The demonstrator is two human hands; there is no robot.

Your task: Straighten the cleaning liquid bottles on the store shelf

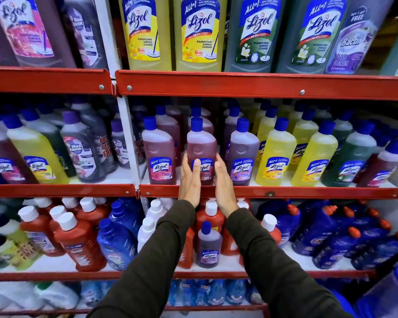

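A pink Lizol bottle point(201, 148) with a blue cap stands upright at the front of the middle shelf point(285, 192). My left hand point(190, 180) clasps its left side, thumb across the label. My right hand point(223, 182) presses flat against its right side. To its left stands another pink Lizol bottle point(159, 152), and to its right a purple one point(242, 154). Yellow bottles point(275, 157) and green bottles point(349, 157) follow further right, some leaning.
Large Lizol bottles point(200, 33) fill the top shelf. The lower shelf holds red bottles with white caps point(78, 237), dark blue bottles point(331, 228) and a small purple Lizol bottle point(209, 246). A white upright post point(129, 138) divides the shelving bays.
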